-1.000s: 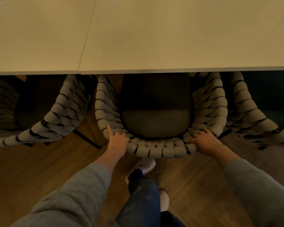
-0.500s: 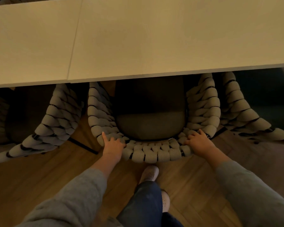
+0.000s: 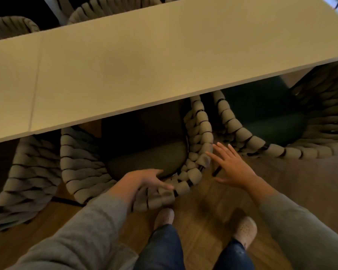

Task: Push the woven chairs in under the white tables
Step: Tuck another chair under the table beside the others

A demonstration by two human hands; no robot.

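Reaching across the back rim of the middle woven chair, the left hand has its fingers straight and relaxed and pinches nothing; blur hides whether it touches the weave. The right hand is spread wide, palm down, and holds nothing. It hovers over the gap between that chair's right arm and the right-hand chair, its fingertips near both weaves, and contact cannot be told.

The middle chair's dark seat cushion runs partly under the near edge of the white tables, while its curved back sticks out toward the person. The right-hand chair and the left-hand chair also sit partly under that edge. Grey sleeves cover both arms. Two pale shoes stand on the wooden floor just behind the middle chair.
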